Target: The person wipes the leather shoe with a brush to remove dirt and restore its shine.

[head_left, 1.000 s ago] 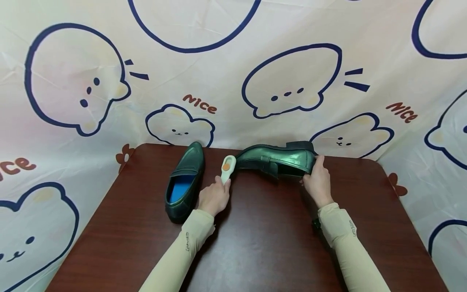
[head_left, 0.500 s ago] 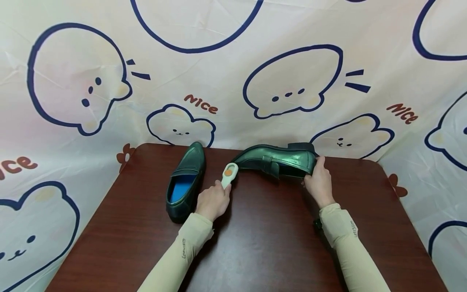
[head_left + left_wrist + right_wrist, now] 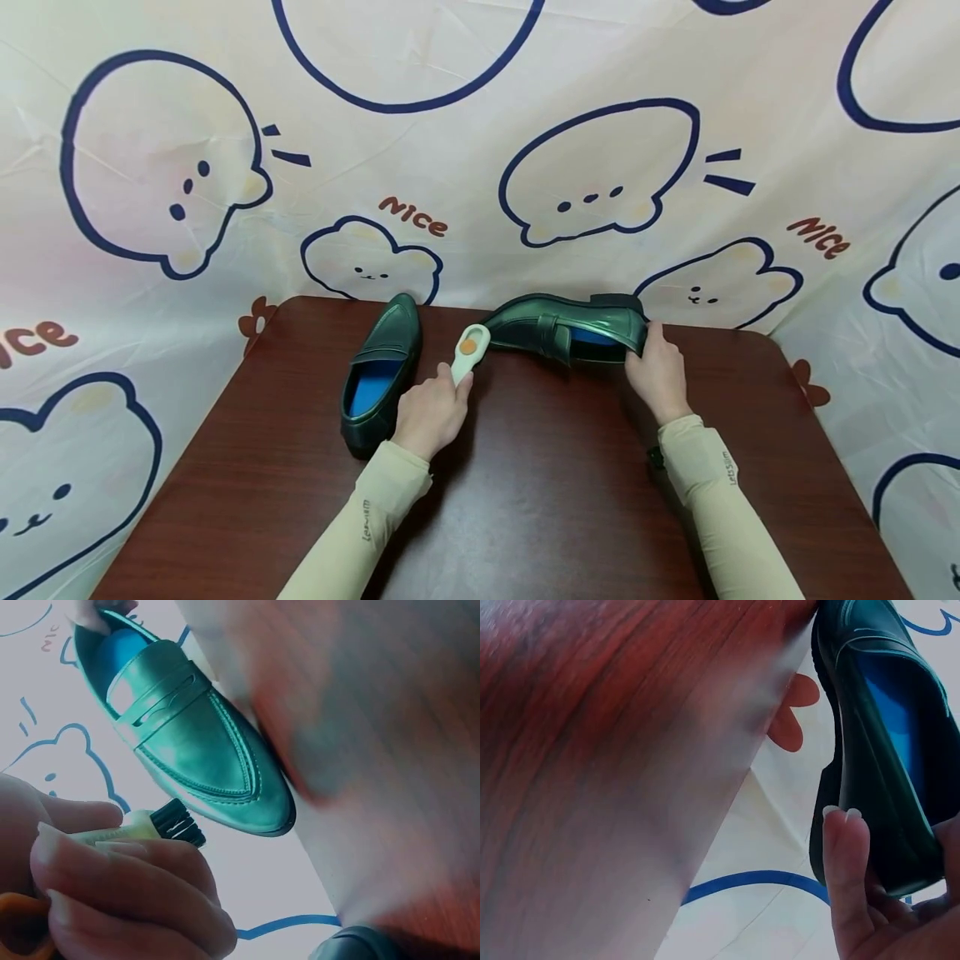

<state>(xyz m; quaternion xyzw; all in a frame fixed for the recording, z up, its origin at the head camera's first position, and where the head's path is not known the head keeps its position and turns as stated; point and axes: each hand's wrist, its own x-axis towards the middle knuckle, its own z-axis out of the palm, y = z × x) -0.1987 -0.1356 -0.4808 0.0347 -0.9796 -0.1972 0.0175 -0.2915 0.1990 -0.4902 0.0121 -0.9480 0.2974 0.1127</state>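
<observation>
In the head view my left hand (image 3: 431, 417) grips a small brush by its pale handle (image 3: 465, 365), which carries an orange oval. Black bristles (image 3: 178, 823) stick out past the fingers in the left wrist view, close to the toe of a dark green loafer (image 3: 551, 321). My right hand (image 3: 660, 375) holds that loafer by the heel. The shoe is tipped on its side, toe to the left, opening towards me, with some blue insole (image 3: 892, 712) showing. Part of the brush is hidden in my left palm.
A second green loafer (image 3: 390, 337) stands upright left of my left hand, toe to the back, blue insole visible. Both shoes are at the back of a brown wooden table (image 3: 525, 483). Behind it hangs a pale cloth (image 3: 465, 167) with cartoon outlines.
The brush has moved slightly towards me and then away again near the toe. The held loafer has rolled a little, so more blue insole shows. The other loafer stays put.
</observation>
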